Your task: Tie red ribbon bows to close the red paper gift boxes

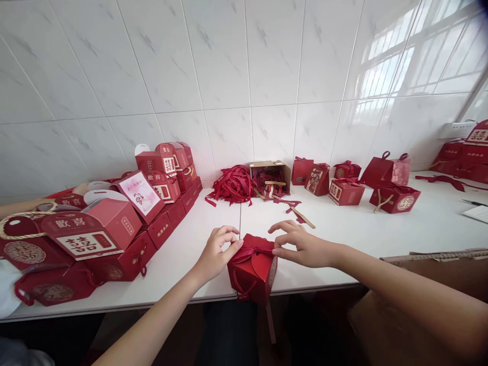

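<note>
Red gift box [246, 274]: straight out from the open carton [267, 163] toward the person, at the front edge of the table [177, 259]; its body is made up and its top folded closed.
Ribbon bow [257, 250]: lies across that top, looped on both sides; I'd judge the tying nearly done, with perhaps some tugging or evening left. Whether the knot is tight I can't tell from here.
Finish: glossy bright red on the upper flaps, deeper red down the front, with a pale round emblem [273, 271] on one side.
Cord handle [244, 291]: twisted red, hanging slack on the front face.
Left hand [218, 254]: thumb and forefinger seem to pinch the bow's left end, the other fingers loosely bent.
Right hand [295, 248]: thumb and forefinger seem to pinch the bow's right end, the other fingers fanned above.
Loose strips [293, 206]: just in front of the carton, dark red and gold; more of the same fill it.
Ribbon heap [232, 184]: close against the carton's left, tangled.
Small boxes [347, 194]: to the carton's right, several with bows or loops on top.
Stacked boxes [168, 229]: left of the carton and running nearer the person, many made up.
Another person's forearm [19, 208]: far left of the carton, partly behind that stack.
</note>
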Demonstrator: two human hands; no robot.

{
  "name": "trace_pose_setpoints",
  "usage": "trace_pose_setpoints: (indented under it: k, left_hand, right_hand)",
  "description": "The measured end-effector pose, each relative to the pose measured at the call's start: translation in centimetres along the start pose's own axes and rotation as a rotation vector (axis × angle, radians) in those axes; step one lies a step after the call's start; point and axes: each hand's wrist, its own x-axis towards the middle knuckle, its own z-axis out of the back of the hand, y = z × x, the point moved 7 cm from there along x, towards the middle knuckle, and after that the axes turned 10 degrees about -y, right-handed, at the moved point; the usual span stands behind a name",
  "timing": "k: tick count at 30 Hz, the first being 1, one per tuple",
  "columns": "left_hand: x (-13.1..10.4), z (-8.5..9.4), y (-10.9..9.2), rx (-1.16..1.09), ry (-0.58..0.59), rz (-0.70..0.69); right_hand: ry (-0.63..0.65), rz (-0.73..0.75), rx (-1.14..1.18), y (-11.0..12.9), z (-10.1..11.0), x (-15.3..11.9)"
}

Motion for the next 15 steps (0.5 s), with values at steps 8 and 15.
trace_pose_setpoints:
  k: [8, 15]
  left_hand:
    - [-0.5, 1.1, -0.1, 0.142, -0.057, -0.127]
    - [-2.5, -0.3, -0.5, -0.168, 0.013, 0.099]
  right_hand:
    - [-0.028, 0.051, -0.065, 0.3, 0.1, -0.1]
    - [0.014, -0.068, 0.169, 0.7, -1.6, -0.6]
